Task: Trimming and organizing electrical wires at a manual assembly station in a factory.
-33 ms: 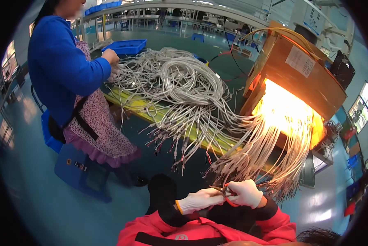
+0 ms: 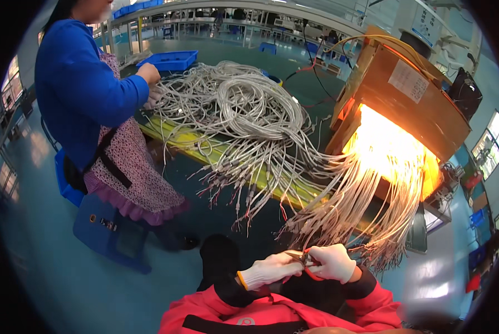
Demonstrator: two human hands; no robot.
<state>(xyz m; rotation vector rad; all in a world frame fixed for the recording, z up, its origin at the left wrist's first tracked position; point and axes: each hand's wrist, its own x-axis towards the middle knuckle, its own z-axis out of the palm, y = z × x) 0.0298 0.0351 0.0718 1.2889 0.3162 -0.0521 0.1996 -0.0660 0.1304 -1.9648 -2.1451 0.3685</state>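
My left hand [image 2: 269,270] and my right hand [image 2: 333,263], both in white gloves, meet low in the middle of the view. My right hand grips small scissors [image 2: 306,263] with red-orange handles, the blades pointing left. The fingers of my left hand pinch a thin cable end at the blades. Just above my hands, a thick fringe of grey-white cable ends [image 2: 338,211] hangs off the table. The fringe comes from a large coiled heap of cables [image 2: 249,117].
A brown box [image 2: 422,106] with a glaring orange opening [image 2: 388,150] stands at the right on the yellow-edged table [image 2: 185,142]. A person in a blue top and patterned apron [image 2: 88,100] handles cables at the left. Nearby are a blue stool [image 2: 102,225] and a blue tray [image 2: 171,58].
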